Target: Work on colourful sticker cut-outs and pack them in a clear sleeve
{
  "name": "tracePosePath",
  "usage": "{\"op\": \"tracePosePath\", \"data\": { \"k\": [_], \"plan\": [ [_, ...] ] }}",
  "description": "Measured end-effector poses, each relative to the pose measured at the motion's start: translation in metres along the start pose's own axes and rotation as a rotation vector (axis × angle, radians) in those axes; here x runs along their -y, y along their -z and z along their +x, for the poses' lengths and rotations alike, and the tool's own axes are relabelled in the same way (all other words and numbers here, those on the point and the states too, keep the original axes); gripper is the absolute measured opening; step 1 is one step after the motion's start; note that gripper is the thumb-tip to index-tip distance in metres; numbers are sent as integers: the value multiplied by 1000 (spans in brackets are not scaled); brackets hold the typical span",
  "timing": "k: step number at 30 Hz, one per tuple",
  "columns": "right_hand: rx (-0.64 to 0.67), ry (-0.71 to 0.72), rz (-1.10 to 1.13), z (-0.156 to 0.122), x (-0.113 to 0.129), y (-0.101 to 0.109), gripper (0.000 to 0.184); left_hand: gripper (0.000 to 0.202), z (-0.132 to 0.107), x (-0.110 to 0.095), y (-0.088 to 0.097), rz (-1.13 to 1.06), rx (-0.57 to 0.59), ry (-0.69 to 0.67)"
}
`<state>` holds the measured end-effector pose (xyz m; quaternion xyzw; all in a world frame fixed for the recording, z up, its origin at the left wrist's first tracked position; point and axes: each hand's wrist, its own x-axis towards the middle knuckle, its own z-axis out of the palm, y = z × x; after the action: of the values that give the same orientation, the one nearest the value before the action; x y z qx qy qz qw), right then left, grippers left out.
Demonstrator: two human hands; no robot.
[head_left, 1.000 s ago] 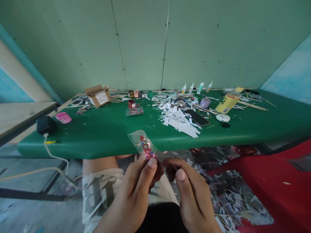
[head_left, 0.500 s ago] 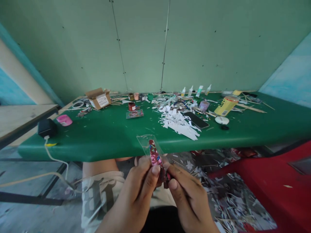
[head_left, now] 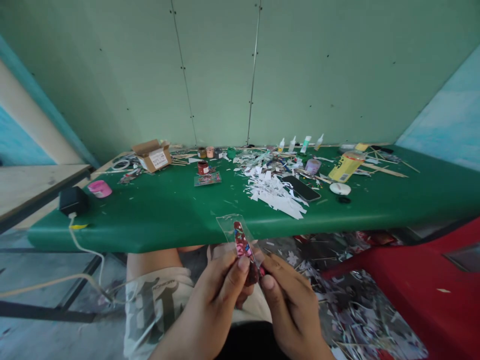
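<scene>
Gripping one dark-red patterned strip (head_left: pixel 242 242) in the left hand (head_left: pixel 215 290), thumb over fingers, above the lap and just before the edge of the green bench (head_left: pixel 150 215). Pinching with the right hand (head_left: pixel 294 300), fingers closed on one small pink piece (head_left: pixel 261 270), right beside the strip's lower end. Seeing one clear sleeve (head_left: pixel 227 226) around the strip's upper part; cannot tell inside or merely behind.

Counting on the bench: four slim bottles (head_left: pixel 292 144) upright near the wall, four small jars (head_left: pixel 210 152) in a row, one red jar (head_left: pixel 203 168) nearer, one flat packet (head_left: pixel 207 179) just before it, one cardboard box (head_left: pixel 152 156), one pink container (head_left: pixel 99 189), one black adapter (head_left: pixel 74 201), one phone (head_left: pixel 301 188), one yellow-labelled bottle (head_left: pixel 346 166) leaning and one white oval object (head_left: pixel 340 189).

Too tangled to count: paper scraps (head_left: pixel 276 192), partly burying smaller items beyond naming. Hidden under the fingers: most of the pink piece and the strip's lower part. Cut off at the right edge: one red chair (head_left: pixel 416 280).
</scene>
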<state>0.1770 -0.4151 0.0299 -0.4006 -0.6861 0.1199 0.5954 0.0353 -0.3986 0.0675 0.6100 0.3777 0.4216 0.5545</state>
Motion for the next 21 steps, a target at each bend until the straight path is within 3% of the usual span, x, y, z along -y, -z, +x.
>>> {"op": "tracePosePath", "data": {
  "k": [7,12,17,21],
  "plan": [
    [29,-35,44,0,-3,5,33,23,6,-6,-2,222,-57,-128],
    [13,-8,50,1,-2,3,34,25,10,-19,-2,239,-9,-86],
    [-53,33,-29,0,-3,0,32,34,12,-18,-3,137,4,-61],
    [-69,29,-71,-2,-4,-1,30,33,11,-6,-6,-141,58,67]
  ]
}}
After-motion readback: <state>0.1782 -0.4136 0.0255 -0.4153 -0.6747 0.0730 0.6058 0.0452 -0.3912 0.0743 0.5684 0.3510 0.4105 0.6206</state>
